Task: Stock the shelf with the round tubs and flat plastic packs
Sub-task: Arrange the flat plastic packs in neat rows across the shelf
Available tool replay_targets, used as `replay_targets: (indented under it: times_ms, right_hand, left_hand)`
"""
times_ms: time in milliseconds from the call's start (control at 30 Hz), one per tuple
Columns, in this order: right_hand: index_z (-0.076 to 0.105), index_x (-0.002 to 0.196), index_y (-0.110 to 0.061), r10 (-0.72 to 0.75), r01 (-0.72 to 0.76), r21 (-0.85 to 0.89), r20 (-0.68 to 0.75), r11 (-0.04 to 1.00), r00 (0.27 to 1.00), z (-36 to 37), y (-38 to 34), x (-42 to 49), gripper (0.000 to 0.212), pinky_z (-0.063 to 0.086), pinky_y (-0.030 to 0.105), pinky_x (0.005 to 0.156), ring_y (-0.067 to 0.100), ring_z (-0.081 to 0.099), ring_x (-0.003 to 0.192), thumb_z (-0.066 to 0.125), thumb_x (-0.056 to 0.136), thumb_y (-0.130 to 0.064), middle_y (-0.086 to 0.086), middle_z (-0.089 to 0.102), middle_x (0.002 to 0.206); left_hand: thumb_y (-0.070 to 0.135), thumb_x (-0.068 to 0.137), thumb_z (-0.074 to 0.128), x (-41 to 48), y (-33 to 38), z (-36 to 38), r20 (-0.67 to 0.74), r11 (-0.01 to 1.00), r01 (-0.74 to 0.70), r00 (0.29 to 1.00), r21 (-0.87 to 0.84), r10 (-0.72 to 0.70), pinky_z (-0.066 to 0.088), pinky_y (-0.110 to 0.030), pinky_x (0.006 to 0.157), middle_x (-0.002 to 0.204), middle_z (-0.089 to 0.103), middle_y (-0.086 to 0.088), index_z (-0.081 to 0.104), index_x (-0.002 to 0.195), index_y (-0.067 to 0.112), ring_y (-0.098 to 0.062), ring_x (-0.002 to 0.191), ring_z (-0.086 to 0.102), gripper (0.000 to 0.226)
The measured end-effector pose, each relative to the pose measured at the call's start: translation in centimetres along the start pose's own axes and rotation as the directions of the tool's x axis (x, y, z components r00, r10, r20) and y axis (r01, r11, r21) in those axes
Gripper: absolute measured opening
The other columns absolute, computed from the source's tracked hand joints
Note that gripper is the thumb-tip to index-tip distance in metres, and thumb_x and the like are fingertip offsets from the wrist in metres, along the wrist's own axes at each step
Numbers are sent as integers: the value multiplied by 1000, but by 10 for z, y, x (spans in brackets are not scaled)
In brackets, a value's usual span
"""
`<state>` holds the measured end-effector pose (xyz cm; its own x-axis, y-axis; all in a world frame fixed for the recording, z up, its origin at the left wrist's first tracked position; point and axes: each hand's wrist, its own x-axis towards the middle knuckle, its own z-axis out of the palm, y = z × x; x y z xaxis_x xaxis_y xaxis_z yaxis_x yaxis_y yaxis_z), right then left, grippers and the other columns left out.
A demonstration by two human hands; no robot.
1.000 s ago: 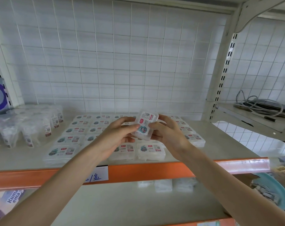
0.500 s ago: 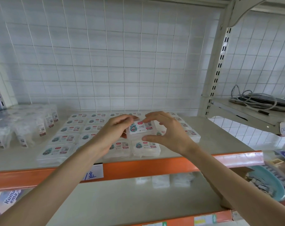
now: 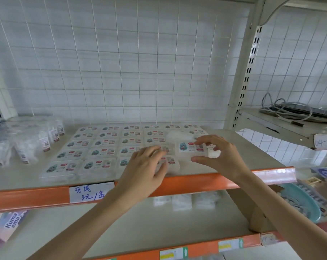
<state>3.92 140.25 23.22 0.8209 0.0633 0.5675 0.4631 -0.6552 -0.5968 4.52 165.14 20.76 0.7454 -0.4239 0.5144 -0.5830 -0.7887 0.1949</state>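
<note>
While the shelf [image 3: 260,154] carries rows of packs [image 3: 102,142], one pack [image 3: 188,148] lies atop them, rightward; likely light, stiff, slick, best pinched at its edges; right hand [image 3: 221,156] pinches it so; left hand [image 3: 144,167] rests flat, holding nothing.

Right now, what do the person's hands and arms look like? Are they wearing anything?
Nothing is worn. The left hand and right hand show no gloves, rings or watch. The left forearm and right forearm are bare too, with no sleeves in view.
</note>
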Motion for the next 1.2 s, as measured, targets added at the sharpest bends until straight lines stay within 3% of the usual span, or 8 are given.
replay_targets:
  times_ms: [133, 333, 433, 633, 700, 867, 1000, 1200]
  right_hand:
    - [67, 92, -42, 60, -60, -22, 40, 998, 997, -9, 14, -8, 39, 37, 4, 75, -7, 53, 98, 91, 64, -30, -26, 63, 107]
    - [67, 97, -43, 112, -95, -98, 187, 991, 976, -9, 23, -7, 35, 34, 3, 76, -16, 47, 103, 86, 69, -37, -33, 58, 112]
    - [66, 100, -44, 122, -99, -111, 220, 989, 968, -7, 24, -5, 35, 35, 6, 78, -12, 48, 107, 85, 71, -39, -32, 57, 116]
    - [68, 97, -50, 132, -112, -106, 207, 988, 969, -3, 29, -9, 32, 36, 15, 89, -4, 50, 115, 83, 71, -43, -28, 59, 123]
    - [69, 95, -52, 139, -115, -131, 188, 985, 972, -2, 30, -9, 31, 37, 19, 88, -2, 50, 114, 83, 69, -45, -28, 60, 120]
    - [68, 93, -52, 138, -113, -133, 195, 985, 971, -1, 29, -7, 30, 35, 13, 81, -2, 52, 112, 84, 68, -45, -30, 61, 115]
    - [67, 95, -53, 133, -102, -148, 216, 984, 967, 0, 29, -7, 30, 37, 17, 85, 0, 51, 116, 82, 70, -48, -31, 60, 117]
    - [69, 92, -52, 68, -43, -156, 161, 987, 985, 0, 25, -12, 37, 37, 29, 101, 0, 44, 122, 62, 64, -74, -23, 58, 125]
  left_hand:
    - [49, 96, 28, -4, -2, 12, 3, 991, -9, 1000, 137, 9, 36, -37, 109, 142, 53, -3, 56, 136, 18, -21, 132, 48, 58]
    - [46, 95, 34, -4, -1, 16, -18, 983, 10, 1000, 183, -7, 46, -35, 98, 124, 64, 1, 63, 121, 19, -19, 115, 61, 47]
    - [46, 96, 33, -4, -1, 17, -17, 982, 8, 1000, 190, -5, 46, -35, 98, 124, 64, 1, 63, 122, 20, -19, 115, 60, 47]
    - [46, 96, 32, -5, 0, 18, -19, 979, 21, 1000, 201, -17, 46, -37, 98, 124, 65, 1, 63, 123, 18, -19, 116, 60, 50]
    - [45, 95, 33, -5, 0, 19, -20, 981, 23, 1000, 193, -20, 46, -37, 98, 124, 65, 0, 64, 122, 18, -20, 116, 60, 49]
    - [46, 95, 32, -5, 0, 20, -22, 986, 32, 999, 164, -29, 43, -38, 102, 126, 64, 0, 63, 124, 17, -20, 120, 58, 51]
    - [46, 95, 31, -5, 1, 20, -23, 986, 31, 999, 166, -27, 42, -38, 103, 127, 64, -1, 62, 125, 17, -20, 121, 57, 52]
    - [48, 95, 26, -5, 2, 18, -1, 988, 28, 1000, 152, -28, 39, -37, 106, 130, 61, 0, 60, 127, 18, -20, 124, 55, 56]
